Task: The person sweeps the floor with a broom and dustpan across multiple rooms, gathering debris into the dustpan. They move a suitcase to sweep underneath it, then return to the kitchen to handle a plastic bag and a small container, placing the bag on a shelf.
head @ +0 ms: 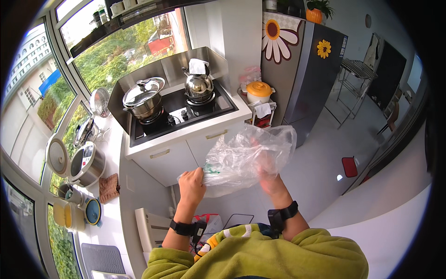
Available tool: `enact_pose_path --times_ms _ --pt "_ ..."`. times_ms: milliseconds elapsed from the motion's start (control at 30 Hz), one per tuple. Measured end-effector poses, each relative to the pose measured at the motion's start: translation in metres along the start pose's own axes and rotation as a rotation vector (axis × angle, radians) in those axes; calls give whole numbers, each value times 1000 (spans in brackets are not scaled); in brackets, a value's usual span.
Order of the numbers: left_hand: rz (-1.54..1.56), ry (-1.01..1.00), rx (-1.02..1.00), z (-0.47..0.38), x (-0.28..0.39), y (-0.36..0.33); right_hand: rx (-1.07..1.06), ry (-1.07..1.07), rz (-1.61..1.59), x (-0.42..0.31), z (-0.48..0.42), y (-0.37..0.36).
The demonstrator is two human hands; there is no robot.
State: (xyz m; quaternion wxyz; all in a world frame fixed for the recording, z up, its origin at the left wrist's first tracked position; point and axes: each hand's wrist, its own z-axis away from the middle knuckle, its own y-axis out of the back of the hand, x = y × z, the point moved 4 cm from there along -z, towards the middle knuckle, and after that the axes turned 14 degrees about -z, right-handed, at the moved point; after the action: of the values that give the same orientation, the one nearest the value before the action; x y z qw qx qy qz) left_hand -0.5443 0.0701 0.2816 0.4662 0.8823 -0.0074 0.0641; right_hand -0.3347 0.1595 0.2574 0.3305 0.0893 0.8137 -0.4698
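A clear plastic bag (pixel 240 157) with a small green print stretches between my hands, over the floor in front of the stove cabinet. My left hand (pixel 192 185) is closed in a fist around the gathered left end of the bag. My right hand (pixel 268 171) is inside or behind the crumpled plastic on the right, seen blurred through the film. Whether its fingers grip the plastic cannot be made out. Both wrists wear black straps with small devices.
A steel pot (pixel 143 99) with a glass lid and a kettle (pixel 198 85) stand on the gas hob (pixel 223 103). Left along the window counter are an open rice cooker (pixel 87 162) and a brown cloth (pixel 109 188). A grey fridge (pixel 313 73) stands right, beside a small cart (pixel 273 106).
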Motion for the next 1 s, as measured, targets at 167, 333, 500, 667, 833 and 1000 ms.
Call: enact_pose_path --times_ms 167,333,500,667,833,1000 --pt "116 -236 -324 -5 39 -6 -310 -214 10 22 5 -21" --pt "516 -174 -624 12 26 -22 -431 -295 -103 15 -22 -25" --pt "1821 433 -724 49 -35 -34 134 25 -554 -25 -41 -9" --pt "1556 92 -617 39 44 -57 214 112 -381 18 -48 -46" --pt "2216 376 -37 -32 36 -34 244 -51 -496 73 -22 -56" --pt "2521 862 224 -13 11 -28 341 -259 -702 59 -10 -36"
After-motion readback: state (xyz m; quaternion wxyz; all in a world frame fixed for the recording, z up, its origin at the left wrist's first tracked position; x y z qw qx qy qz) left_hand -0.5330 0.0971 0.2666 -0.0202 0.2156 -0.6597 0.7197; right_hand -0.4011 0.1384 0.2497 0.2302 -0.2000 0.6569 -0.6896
